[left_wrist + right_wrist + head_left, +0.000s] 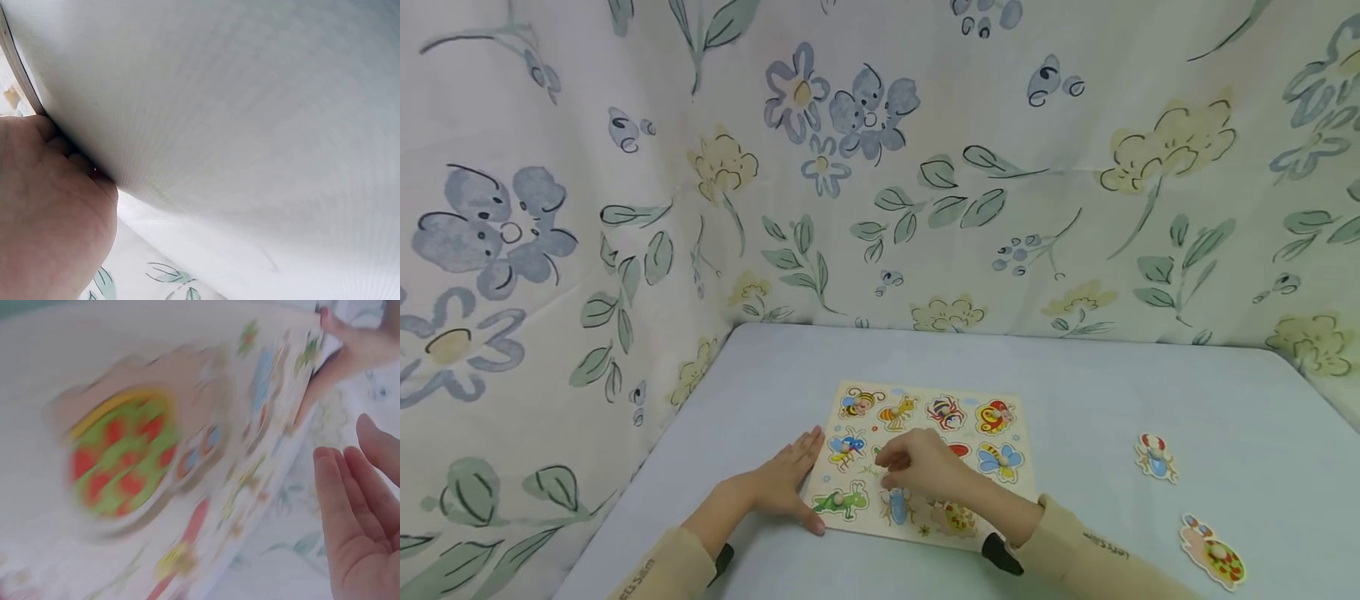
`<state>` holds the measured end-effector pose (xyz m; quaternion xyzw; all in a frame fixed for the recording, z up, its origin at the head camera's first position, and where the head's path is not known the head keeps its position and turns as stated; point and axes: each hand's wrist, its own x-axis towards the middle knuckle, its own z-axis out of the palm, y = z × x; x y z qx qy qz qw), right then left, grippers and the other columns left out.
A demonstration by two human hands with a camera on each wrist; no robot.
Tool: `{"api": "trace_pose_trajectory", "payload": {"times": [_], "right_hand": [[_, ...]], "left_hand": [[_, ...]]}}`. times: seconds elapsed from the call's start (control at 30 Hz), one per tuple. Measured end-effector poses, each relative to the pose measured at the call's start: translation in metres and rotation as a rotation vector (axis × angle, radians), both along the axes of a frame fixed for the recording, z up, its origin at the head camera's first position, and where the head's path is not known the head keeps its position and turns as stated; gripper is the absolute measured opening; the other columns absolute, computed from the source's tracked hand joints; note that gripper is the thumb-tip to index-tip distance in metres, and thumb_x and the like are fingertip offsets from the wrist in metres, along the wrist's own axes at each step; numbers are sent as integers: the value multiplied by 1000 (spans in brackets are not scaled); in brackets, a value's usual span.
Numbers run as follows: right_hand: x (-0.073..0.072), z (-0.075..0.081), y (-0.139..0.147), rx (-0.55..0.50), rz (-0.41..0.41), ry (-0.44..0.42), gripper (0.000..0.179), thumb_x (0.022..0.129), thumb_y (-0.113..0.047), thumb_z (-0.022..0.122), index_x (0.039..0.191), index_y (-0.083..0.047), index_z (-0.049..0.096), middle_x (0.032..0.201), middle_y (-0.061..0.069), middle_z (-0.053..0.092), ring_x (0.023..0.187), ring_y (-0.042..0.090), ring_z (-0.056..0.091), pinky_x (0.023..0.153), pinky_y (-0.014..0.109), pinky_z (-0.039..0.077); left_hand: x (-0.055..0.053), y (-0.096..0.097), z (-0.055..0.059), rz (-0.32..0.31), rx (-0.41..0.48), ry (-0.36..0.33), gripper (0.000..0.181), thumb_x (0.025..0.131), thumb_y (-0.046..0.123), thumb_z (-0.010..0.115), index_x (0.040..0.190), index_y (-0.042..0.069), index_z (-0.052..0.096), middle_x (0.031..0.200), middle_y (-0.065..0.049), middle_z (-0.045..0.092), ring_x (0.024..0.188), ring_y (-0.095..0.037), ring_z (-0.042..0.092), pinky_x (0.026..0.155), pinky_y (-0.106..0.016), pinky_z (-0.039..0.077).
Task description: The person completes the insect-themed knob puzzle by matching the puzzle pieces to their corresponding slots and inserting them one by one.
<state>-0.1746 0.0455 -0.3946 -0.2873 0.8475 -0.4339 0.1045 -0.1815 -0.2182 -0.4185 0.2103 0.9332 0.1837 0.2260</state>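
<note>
A wooden insect puzzle board (880, 528) with small knobs on its pieces lies on the table. My left hand (782, 482) rests along its left edge, fingers straight and thumb at the near corner. Above the middle of the board hovers my right hand (932, 471), partly covering the middle row. In the right wrist view its fingers (334, 487) and thumb stand apart with nothing between them. Near that hand, the recesses with a printed blue beetle (897, 506) and a printed snail (958, 518) show in the bottom row.
To the right of the board lie a loose stag beetle piece (1156, 457) and, nearer, a loose snail piece (1213, 552). The white table (1090, 400) is bordered at the back and left by a flower-patterned curtain (925, 258).
</note>
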Motion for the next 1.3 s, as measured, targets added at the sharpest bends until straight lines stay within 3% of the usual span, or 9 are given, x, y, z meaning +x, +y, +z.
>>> {"api": "trace_pose_trajectory", "payload": {"times": [0.23,0.6,1.0,1.3], "right_hand": [[3,-3,32,-4,-58,17,18,80,-1,77,96,4,73,90,13,73,78,21,69,66,19,55],[6,-10,55,0,-100,10,18,78,-2,79,95,2,73,88,7,72,77,14,67,67,18,54],[12,-12,94,34,-246,-33,19,80,-6,78,97,1,73,89,4,71,79,16,66,68,23,56],[19,-15,129,39,-295,-30,20,80,-8,78,96,2,72,90,7,72,79,18,68,66,23,56]], "left_hand": [[0,0,0,1,-14,6,131,63,49,87,152,-7,9,160,-23,4,147,-37,6,118,-50,12],[-2,-1,-2,-13,-12,-3,131,64,50,86,152,-7,9,160,-22,3,147,-38,6,118,-51,11],[-4,-1,-2,-8,-32,1,131,64,51,86,152,-7,9,161,-22,4,147,-38,6,118,-51,12],[-3,-1,-3,-17,-21,5,131,64,50,86,152,-8,8,160,-23,4,147,-38,6,118,-52,12]]}}
